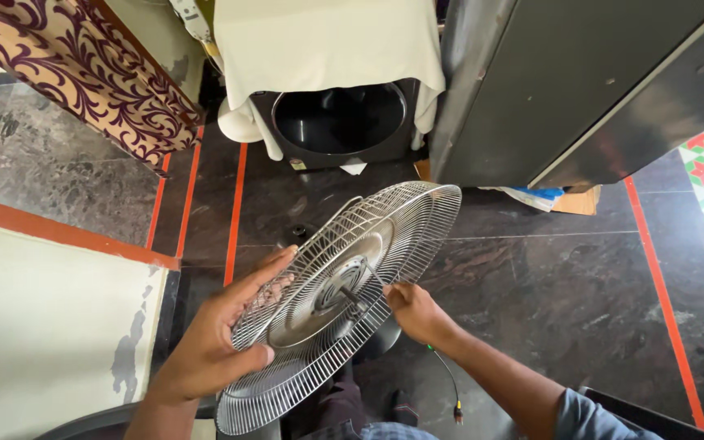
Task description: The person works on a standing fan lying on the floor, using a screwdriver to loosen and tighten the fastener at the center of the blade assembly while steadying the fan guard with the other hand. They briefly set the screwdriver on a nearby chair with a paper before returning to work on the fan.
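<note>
Left hand (222,338) fingers clasping wire fan guard (344,293), right hand (413,311) fingers pinched at its hub.

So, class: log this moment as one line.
left hand: grips fan grille rim | right hand: fingers at centre hub | floor: dark marble

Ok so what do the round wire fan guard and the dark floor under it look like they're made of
The round silver wire fan guard, held by the left hand and touched by the right hand, looks like chrome-plated or polished steel: thin bright wires around a shiny centre disc. The dark glossy floor looks like polished marble or granite slabs, going by the mottled veining and soft reflections, with inlaid orange-red strips, possibly painted or tile.
</note>
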{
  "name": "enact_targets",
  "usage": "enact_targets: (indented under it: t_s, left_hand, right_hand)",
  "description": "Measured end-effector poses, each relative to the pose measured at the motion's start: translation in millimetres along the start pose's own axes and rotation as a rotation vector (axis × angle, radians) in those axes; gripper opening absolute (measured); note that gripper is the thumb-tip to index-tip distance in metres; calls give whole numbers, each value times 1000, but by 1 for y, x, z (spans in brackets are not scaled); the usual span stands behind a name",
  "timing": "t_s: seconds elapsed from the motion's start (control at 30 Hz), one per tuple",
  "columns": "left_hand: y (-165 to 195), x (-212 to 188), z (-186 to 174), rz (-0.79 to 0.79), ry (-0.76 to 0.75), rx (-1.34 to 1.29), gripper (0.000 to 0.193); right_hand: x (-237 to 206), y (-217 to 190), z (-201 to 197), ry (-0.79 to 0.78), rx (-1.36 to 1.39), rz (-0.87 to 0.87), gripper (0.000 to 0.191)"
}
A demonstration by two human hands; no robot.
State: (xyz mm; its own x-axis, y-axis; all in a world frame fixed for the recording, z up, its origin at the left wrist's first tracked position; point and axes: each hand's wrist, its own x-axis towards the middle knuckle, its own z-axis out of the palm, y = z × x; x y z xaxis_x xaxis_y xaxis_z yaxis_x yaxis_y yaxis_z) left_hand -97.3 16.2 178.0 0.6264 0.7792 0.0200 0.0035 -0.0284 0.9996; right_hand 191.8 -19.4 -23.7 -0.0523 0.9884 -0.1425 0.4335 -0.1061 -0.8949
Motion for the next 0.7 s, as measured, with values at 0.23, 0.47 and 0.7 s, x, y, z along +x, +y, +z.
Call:
enact_targets:
  t_s: [0.23, 0.47, 0.7]
  left_hand:
    - [7, 2, 4, 5, 38, 69, 94]
    - [14, 5, 11, -74, 88, 221, 97]
    - [13, 14, 10, -213, 27, -20, 99]
  right_hand:
    - [4, -42, -24, -143, -806, 128, 28]
    - [0, -35, -23, 17, -568, 46, 25]
    - [24, -13, -34, -464, 630, 779, 32]
